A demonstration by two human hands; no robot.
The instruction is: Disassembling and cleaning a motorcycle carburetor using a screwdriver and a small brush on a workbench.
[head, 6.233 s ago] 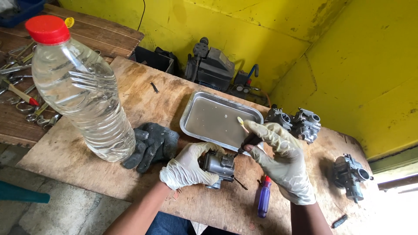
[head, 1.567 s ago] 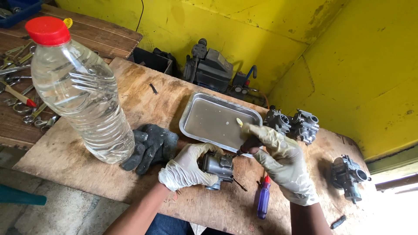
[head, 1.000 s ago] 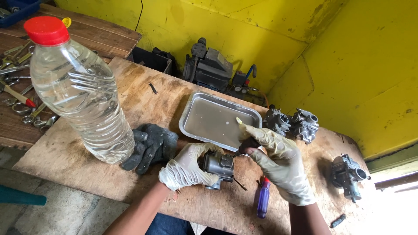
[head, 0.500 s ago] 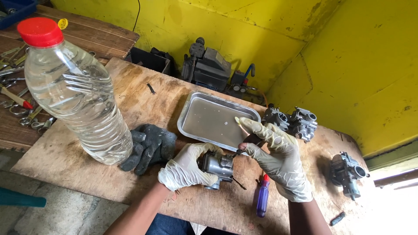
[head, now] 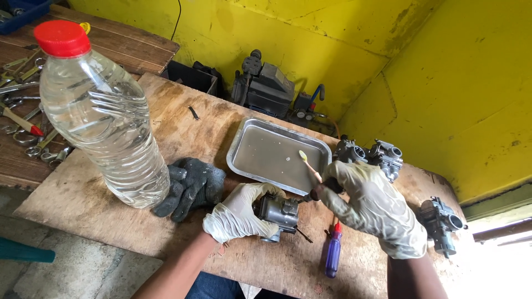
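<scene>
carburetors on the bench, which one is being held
The carburetor in the left hand, nearest the camera; the others sit untouched by the tray and far right.

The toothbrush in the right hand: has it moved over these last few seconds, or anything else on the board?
Hardly. The right hand keeps its grip on the toothbrush, whose head stays over the near edge of the metal tray; the fingers shifted only slightly. The left hand still clamps the carburetor on the board. Nothing was picked up or let go. The bottle, dark gloves and blue screwdriver lie as before.
</scene>
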